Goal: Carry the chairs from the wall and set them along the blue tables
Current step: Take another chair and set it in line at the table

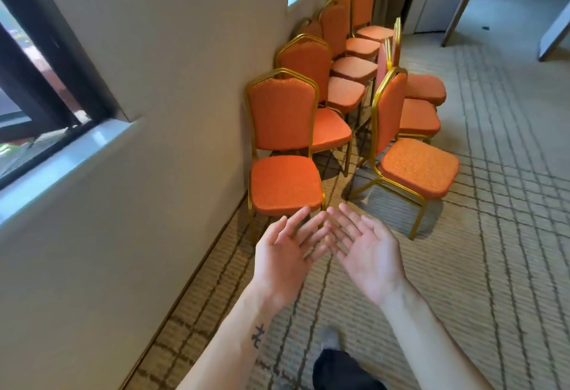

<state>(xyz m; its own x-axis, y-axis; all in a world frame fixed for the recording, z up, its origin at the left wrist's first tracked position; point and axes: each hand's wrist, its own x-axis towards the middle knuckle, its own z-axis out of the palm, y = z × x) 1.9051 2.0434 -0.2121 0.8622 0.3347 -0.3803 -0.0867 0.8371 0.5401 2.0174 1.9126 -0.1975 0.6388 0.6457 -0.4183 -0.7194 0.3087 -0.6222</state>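
Several orange padded chairs with gold metal frames stand in a row along the beige wall [185, 87]. The nearest chair [283, 142] faces me with its back to the others. A second row stands to the right, its nearest chair [413, 164] turned sideways. My left hand [287, 254] and my right hand [367, 254] are held out palms up, fingers spread, fingertips almost touching, just short of the nearest chair's seat. Both hands hold nothing. No blue tables are in view.
A windowsill [61, 167] juts from the wall at left. Patterned beige carpet [493, 235] stretches to the right. A doorway and a slanted panel [462, 0] lie at the far right. My dark trouser leg and shoe [336, 362] show below.
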